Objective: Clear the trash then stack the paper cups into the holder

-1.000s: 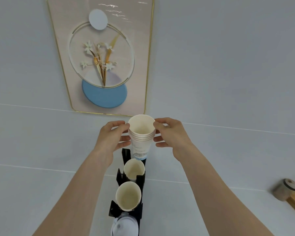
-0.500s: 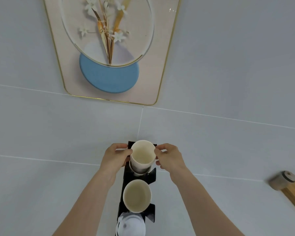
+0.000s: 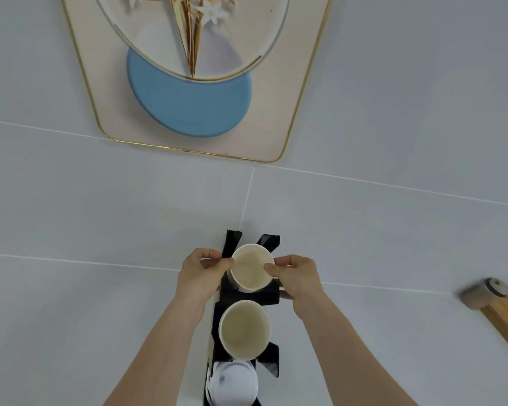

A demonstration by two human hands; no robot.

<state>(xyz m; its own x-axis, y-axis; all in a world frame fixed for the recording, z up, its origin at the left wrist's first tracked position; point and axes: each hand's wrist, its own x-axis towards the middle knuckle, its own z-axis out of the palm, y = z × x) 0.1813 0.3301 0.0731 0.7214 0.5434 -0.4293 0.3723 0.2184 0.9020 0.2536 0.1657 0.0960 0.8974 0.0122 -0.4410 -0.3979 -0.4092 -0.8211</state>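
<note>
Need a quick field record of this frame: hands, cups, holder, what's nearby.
left hand: pinching rim of top cup stack
right hand: pinching the opposite rim
top cup stack: seated in upper slot of black holder
middle cup: in next slot, untouched
white lids: lowest slot
wall art: above holder

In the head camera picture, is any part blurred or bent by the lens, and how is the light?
Head view: light is soft and even, with faint shadows and no strong glare. The wooden object at the right edge is smeared by blur, while the top cup and both hands, left hand and right hand, look fairly sharp. The wide lens tilts the wall lines and stretches the framed picture.
</note>
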